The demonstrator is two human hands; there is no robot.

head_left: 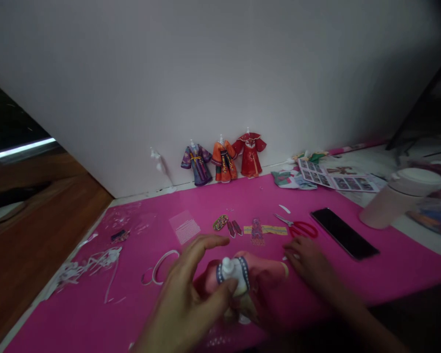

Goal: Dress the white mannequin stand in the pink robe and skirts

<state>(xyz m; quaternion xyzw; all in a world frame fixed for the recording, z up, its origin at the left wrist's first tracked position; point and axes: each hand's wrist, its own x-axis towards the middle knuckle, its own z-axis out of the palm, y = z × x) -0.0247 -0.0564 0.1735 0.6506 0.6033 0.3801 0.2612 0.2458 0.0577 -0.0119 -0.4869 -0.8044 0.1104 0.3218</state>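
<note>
The left hand point(191, 299) pinches a small white mannequin point(231, 275) wearing a pink paper robe point(262, 274), steadying it upright, while the right hand's point(308, 262) fingers press the robe's sleeve flat.

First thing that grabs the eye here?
The bright pink mat covering the table, then the two hands at near centre: the left hand pinches a small white mannequin in a pink robe, the right hand touching its sleeve. Three costumed mini mannequins line the back wall.
</note>
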